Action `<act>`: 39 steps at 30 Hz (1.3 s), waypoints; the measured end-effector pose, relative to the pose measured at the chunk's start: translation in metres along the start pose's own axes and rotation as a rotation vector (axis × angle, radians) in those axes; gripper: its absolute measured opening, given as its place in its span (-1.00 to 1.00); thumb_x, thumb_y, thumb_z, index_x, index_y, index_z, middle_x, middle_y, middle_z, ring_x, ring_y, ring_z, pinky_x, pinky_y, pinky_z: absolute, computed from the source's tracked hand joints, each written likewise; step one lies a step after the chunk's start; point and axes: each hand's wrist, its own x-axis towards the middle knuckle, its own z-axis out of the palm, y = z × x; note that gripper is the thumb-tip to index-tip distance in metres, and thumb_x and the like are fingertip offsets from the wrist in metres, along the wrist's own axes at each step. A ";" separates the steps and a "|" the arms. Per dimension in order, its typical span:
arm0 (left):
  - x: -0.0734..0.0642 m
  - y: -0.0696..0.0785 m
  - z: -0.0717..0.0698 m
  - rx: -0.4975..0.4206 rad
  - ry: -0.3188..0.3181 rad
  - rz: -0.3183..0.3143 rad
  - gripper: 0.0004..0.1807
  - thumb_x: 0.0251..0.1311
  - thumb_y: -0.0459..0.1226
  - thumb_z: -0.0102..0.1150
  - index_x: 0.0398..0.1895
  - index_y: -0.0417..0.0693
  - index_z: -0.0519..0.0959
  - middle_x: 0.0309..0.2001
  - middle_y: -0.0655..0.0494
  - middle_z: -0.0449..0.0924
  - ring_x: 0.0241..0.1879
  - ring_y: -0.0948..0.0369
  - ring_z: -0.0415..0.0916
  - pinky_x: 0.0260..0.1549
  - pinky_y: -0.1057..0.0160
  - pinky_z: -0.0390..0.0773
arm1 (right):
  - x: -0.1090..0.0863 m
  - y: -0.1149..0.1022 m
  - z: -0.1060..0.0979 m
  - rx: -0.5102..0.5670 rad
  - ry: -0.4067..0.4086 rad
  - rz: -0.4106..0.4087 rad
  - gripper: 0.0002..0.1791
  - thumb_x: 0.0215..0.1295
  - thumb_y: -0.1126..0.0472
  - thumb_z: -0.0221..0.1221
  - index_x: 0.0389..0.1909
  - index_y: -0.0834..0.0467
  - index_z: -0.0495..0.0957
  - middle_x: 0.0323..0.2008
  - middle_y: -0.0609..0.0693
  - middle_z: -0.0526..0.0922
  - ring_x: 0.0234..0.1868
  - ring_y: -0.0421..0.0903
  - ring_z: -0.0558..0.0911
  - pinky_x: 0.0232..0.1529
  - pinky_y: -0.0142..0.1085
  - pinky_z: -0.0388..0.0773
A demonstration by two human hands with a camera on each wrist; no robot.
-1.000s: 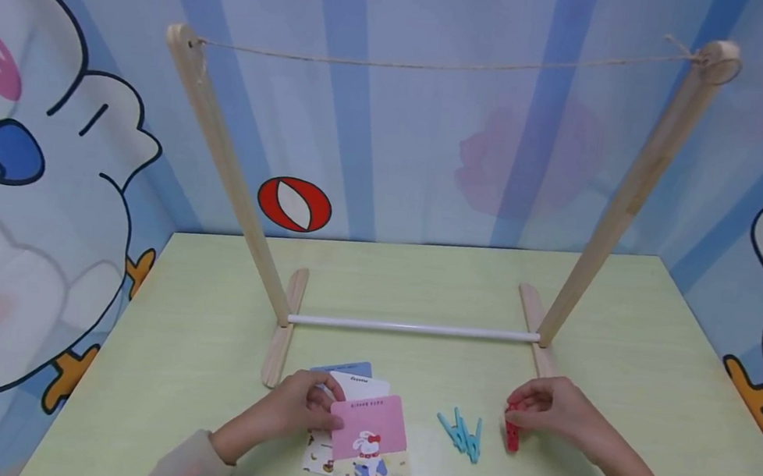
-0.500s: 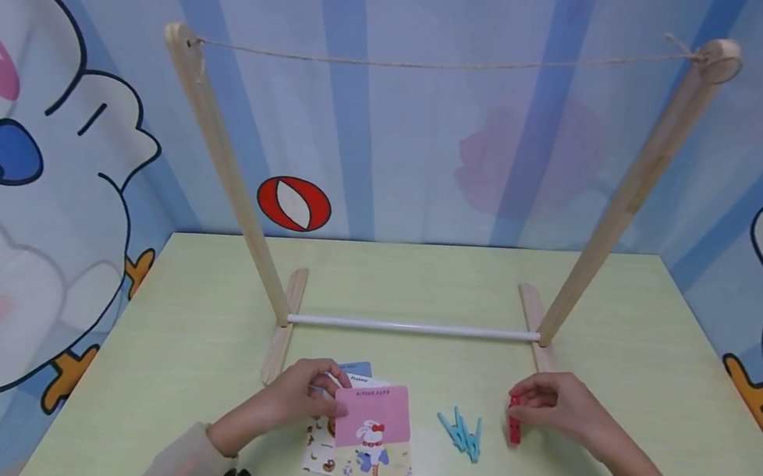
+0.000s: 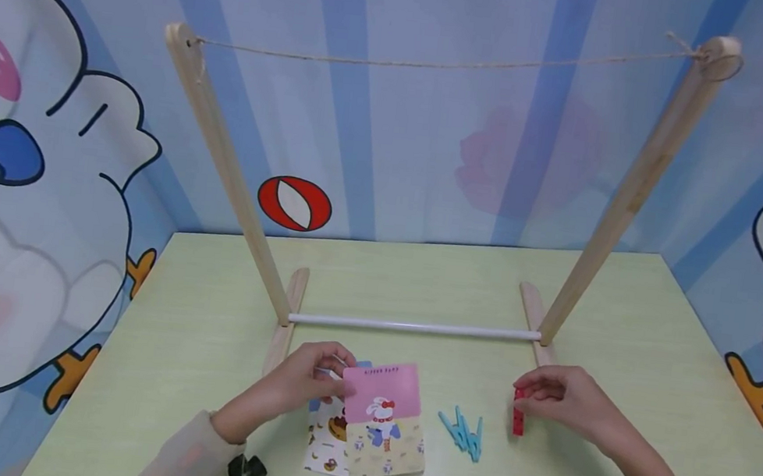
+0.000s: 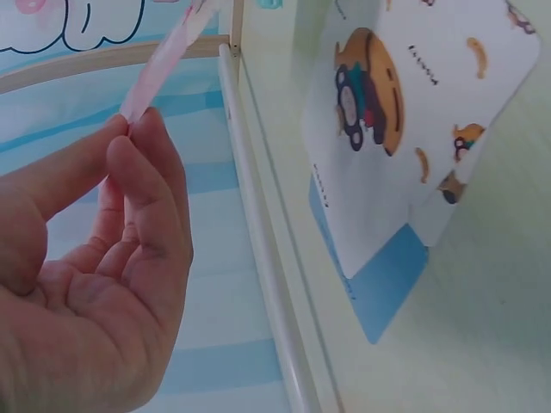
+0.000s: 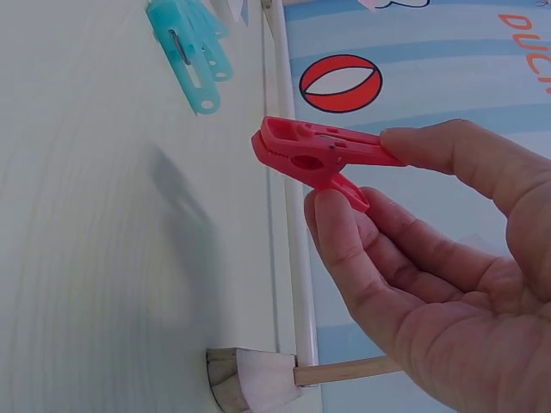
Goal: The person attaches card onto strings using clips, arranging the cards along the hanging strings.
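Observation:
My left hand (image 3: 309, 375) pinches a pink and cream card (image 3: 383, 423) with a bunny print by its upper left corner. Seen from the left wrist, the card is edge-on between thumb and fingers, lifted off the table. Beneath it lie other cards, a white patterned one (image 4: 435, 86) over a blue one (image 4: 387, 275). In my right hand (image 3: 568, 397) is a red clothespin (image 5: 314, 155), pinched by its two handles between thumb and fingers, above the table. Its tips look closed. Several light blue clothespins (image 3: 465, 434) lie on the table between the hands.
A wooden frame stands behind the hands, with a left post (image 3: 229, 173), a right post (image 3: 633, 196) and a white bar (image 3: 414, 326) low between them. A thin string (image 3: 436, 66) joins the post tops. A printed wall (image 3: 420, 148) closes the back.
The left hand has raised the pink card and moved it slightly away and to the right. The right hand has shifted slightly the same way with the red clothespin.

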 end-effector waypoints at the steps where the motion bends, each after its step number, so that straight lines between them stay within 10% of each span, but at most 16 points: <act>1: 0.001 0.002 0.000 -0.003 0.001 0.006 -0.71 0.14 -0.37 0.19 -0.07 -0.24 0.45 -0.27 0.00 0.58 -0.35 0.12 0.60 -0.42 0.19 0.61 | 0.000 -0.001 -0.001 0.000 0.000 -0.004 -0.56 0.06 0.18 0.31 -0.13 0.41 0.52 -0.36 0.09 0.62 -0.38 -0.11 0.58 -0.38 -0.37 0.56; 39: 0.023 0.065 0.010 -0.049 0.077 0.113 -0.73 0.18 -0.41 0.13 -0.03 -0.16 0.51 -0.21 -0.06 0.53 -0.27 0.09 0.60 -0.27 0.17 0.61 | -0.008 -0.045 -0.038 0.022 0.094 -0.166 -0.61 0.14 0.23 0.25 -0.03 0.33 0.49 -0.22 0.19 0.61 -0.26 -0.11 0.63 -0.28 -0.26 0.61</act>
